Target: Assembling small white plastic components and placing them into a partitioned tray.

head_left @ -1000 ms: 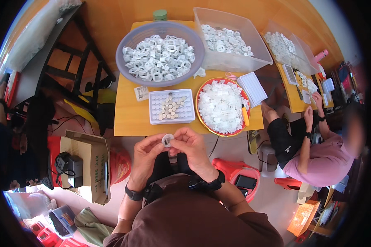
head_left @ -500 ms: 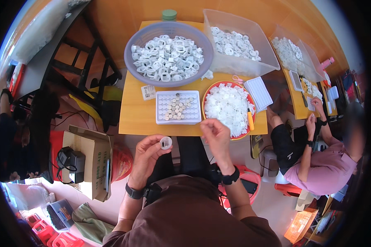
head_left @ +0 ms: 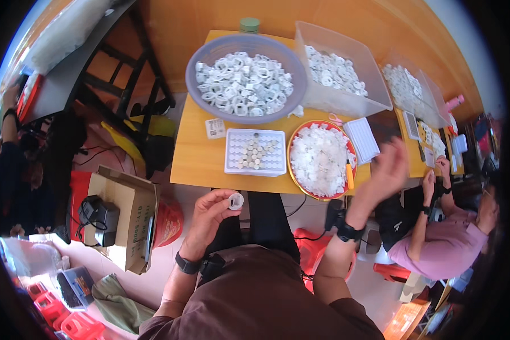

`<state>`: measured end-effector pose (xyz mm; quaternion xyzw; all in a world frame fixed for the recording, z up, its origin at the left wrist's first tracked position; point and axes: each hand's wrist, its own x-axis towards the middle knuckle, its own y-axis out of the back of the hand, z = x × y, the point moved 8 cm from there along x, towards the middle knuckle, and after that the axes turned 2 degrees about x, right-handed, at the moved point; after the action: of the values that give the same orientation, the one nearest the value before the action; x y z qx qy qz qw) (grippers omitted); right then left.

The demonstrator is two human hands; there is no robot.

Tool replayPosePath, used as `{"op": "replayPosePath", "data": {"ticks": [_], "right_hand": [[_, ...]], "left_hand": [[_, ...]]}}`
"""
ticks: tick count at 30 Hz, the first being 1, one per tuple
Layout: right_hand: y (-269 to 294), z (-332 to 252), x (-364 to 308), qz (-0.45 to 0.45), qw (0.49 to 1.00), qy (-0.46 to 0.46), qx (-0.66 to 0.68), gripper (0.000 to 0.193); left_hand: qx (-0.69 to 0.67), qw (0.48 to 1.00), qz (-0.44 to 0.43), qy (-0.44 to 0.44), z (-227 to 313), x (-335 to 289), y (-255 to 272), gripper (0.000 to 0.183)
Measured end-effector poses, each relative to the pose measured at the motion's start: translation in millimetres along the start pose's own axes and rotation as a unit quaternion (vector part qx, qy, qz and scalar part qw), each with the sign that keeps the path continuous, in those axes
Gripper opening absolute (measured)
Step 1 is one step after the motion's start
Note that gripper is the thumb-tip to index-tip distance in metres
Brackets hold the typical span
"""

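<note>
We have the left hand (head_left: 211, 214) pinching a small round translucent part (head_left: 236, 201) between thumb and fingers, held just off the front edge of the yellow table (head_left: 195, 161); right hand (head_left: 386, 170) is up right of the red round tray (head_left: 290, 164), blurred, fingers loosely bent, and we can't tell if anything is in it. Writing check: we see green block print running up the side panel of the brown carton (head_left: 143, 224), plus a small white label card (head_left: 215, 128) with a dark square code on the table, too small for us to read, and a small white mark on the black shorts (head_left: 395, 218) of the co-worker at right. On the table: white pocketed tray (head_left: 228, 161) partly filled with round metal discs (head_left: 255, 154); red tray heaped with clear-white bits (head_left: 318, 156), orange-handled tool (head_left: 349, 174) at its right rim; second white tray (head_left: 361, 140) just beside it, pink scissors (head_left: 335, 119) near; behind, lavender basin (head_left: 247, 119) of white ring parts (head_left: 243, 85) and clear bin (head_left: 374, 105) of similar ones
</note>
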<state>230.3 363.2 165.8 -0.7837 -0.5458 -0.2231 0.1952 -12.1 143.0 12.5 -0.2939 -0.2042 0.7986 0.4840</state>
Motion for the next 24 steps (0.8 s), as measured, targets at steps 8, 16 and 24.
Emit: {"op": "replayPosePath", "data": {"ticks": [8,16,24], "right_hand": [[-134,10,-113,-0.459,0.871,0.161,-0.069,0.027],[-154,2,-152,-0.562,0.788,0.239,-0.079,0.036],[-139,3,-155,-0.564,0.786,0.231,-0.099,0.037]], "left_hand": [[0.039,0.999,-0.003,-0.009,6,-2,-6,0.021],[0.032,0.999,0.009,0.002,2,-5,3,0.020],[0.035,0.999,0.007,-0.001,3,-5,4,0.021]]}}
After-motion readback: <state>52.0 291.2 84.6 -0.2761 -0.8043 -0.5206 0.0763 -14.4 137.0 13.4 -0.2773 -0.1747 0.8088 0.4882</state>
